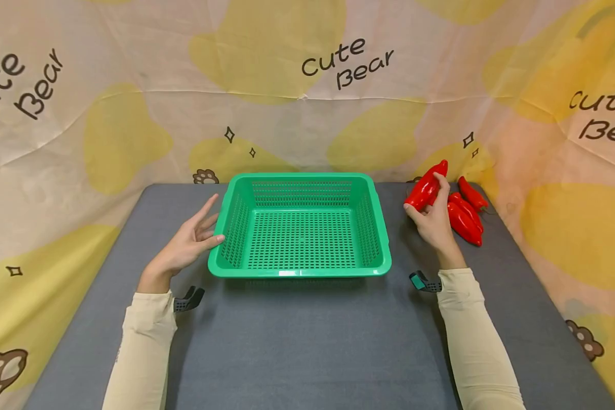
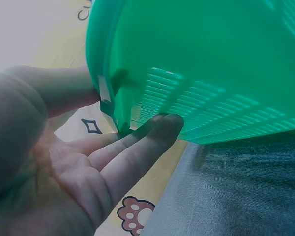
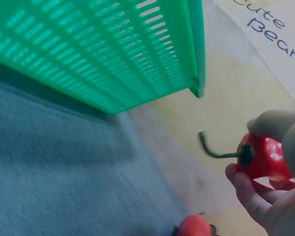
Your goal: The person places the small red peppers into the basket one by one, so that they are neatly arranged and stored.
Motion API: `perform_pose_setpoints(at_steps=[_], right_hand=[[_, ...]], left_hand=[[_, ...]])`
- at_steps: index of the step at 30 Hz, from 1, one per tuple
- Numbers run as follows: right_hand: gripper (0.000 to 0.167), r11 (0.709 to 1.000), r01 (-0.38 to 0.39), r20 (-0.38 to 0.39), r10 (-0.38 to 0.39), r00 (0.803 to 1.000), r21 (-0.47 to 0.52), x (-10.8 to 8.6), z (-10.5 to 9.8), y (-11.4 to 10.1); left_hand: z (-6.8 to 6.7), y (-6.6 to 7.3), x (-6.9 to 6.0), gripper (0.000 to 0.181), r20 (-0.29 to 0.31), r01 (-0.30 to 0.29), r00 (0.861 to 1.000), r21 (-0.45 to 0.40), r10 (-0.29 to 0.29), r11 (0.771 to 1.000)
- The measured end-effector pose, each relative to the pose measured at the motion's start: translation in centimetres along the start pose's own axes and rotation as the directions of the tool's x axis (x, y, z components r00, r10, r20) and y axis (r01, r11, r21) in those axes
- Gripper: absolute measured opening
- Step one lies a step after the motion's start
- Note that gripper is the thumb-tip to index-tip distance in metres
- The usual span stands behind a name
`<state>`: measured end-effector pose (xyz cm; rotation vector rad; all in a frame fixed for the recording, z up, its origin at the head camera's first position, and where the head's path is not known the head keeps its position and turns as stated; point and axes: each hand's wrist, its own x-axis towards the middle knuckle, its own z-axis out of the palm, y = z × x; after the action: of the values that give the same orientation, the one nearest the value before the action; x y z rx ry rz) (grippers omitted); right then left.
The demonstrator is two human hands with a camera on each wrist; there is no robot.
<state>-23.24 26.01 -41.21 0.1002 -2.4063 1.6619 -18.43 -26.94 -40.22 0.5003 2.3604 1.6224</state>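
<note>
The right hand (image 1: 434, 222) pinches a red pepper (image 1: 426, 188) between thumb and fingers, right of a green basket (image 1: 299, 273). In the right wrist view the held pepper (image 3: 265, 160) has its curved green stem toward the basket (image 3: 113, 64). On the left, the left hand (image 1: 184, 245) has its thumb at the basket's rim and its other fingers extended. The left wrist view shows that hand (image 2: 88, 162) with fingers stretched beside the perforated wall of the basket (image 2: 211, 64); whether the fingertips touch the wall, I cannot tell.
Several more red peppers (image 1: 465, 221) lie on the grey table (image 1: 307, 341) at the back right, just beyond the right hand. A patterned cloth (image 1: 277, 68) hangs behind the table and along its sides. Both wrists wear dark bands.
</note>
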Motion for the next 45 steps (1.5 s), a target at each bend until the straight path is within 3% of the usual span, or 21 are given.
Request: perform_pose_setpoints(at_steps=[7, 11, 16, 19, 22, 24, 25, 30, 31, 32, 35, 38, 41, 45], right_hand=[[0.099, 1.000, 0.019, 0.039, -0.018, 0.999, -0.014, -0.9, -0.3, -2.8], [0.081, 0.998, 0.038, 0.017, -0.037, 0.999, -0.056, -0.6, -0.3, -2.3], [0.049, 0.991, 0.100, -0.102, -0.109, 0.989, -0.089, -0.8, -0.6, -2.6], [0.042, 0.991, 0.137, -0.169, -0.137, 0.976, -0.013, -1.1, -0.7, -3.5], [0.040, 0.976, 0.160, -0.249, -0.120, 0.961, 0.145, -1.1, -0.9, -3.7], [0.042, 0.940, 0.190, -0.303, -0.100, 0.948, 0.284, -0.8, -1.0, -3.3], [0.044, 0.907, 0.203, -0.321, -0.081, 0.944, 0.368, -0.6, -1.1, -3.1], [0.051, 0.664, 0.191, -0.278, 0.026, 0.960, 0.723, -0.5, -1.4, -3.4], [0.053, 0.622, 0.173, -0.253, 0.043, 0.966, 0.764, -0.6, -1.4, -3.7], [0.055, 0.606, 0.157, -0.237, 0.053, 0.970, 0.780, -0.7, -1.3, -4.1], [0.066, 0.643, 0.124, -0.214, 0.064, 0.975, 0.756, -0.8, -1.0, -4.8], [0.071, 0.732, 0.122, -0.229, 0.048, 0.972, 0.671, -0.8, -0.4, -5.1], [0.057, 0.792, 0.149, -0.249, 0.004, 0.969, 0.592, -0.6, 0.2, -5.3], [0.028, 0.839, 0.192, -0.230, -0.083, 0.970, 0.509, -0.2, 0.6, -5.8]], left_hand=[[0.0, -0.1, 0.1, 0.090, -0.002, 0.002, 1.000, -0.008, -0.002, 1.000], [0.0, -0.1, 0.1, 0.091, -0.004, -0.002, 1.000, -0.010, 0.002, 1.000], [0.1, 0.0, 0.3, 0.092, -0.006, -0.003, 1.000, -0.015, 0.003, 1.000], [0.1, 0.0, 0.4, 0.092, -0.005, 0.000, 1.000, -0.012, 0.000, 1.000], [0.2, 0.0, 0.5, 0.092, -0.004, -0.001, 1.000, -0.009, 0.001, 1.000], [0.2, 0.0, 0.5, 0.091, -0.007, -0.001, 1.000, -0.002, 0.001, 1.000], [0.2, 0.0, 0.6, 0.091, -0.007, -0.001, 1.000, 0.001, 0.001, 1.000], [0.4, -0.3, 0.6, 0.090, -0.007, 0.003, 1.000, -0.006, -0.003, 1.000], [0.4, -0.4, 0.6, 0.090, -0.005, 0.002, 1.000, -0.014, -0.002, 1.000], [0.5, -0.4, 0.6, 0.090, -0.004, 0.001, 1.000, -0.022, -0.001, 1.000], [0.6, -0.6, 0.6, 0.089, -0.004, -0.005, 1.000, -0.041, 0.005, 0.999], [0.6, -0.7, 0.6, 0.088, -0.002, -0.016, 1.000, -0.049, 0.016, 0.999], [0.6, -0.7, 0.6, 0.088, -0.003, -0.025, 1.000, -0.042, 0.025, 0.999], [0.5, -0.7, 0.7, 0.087, -0.008, -0.031, 1.000, -0.031, 0.030, 0.999]])
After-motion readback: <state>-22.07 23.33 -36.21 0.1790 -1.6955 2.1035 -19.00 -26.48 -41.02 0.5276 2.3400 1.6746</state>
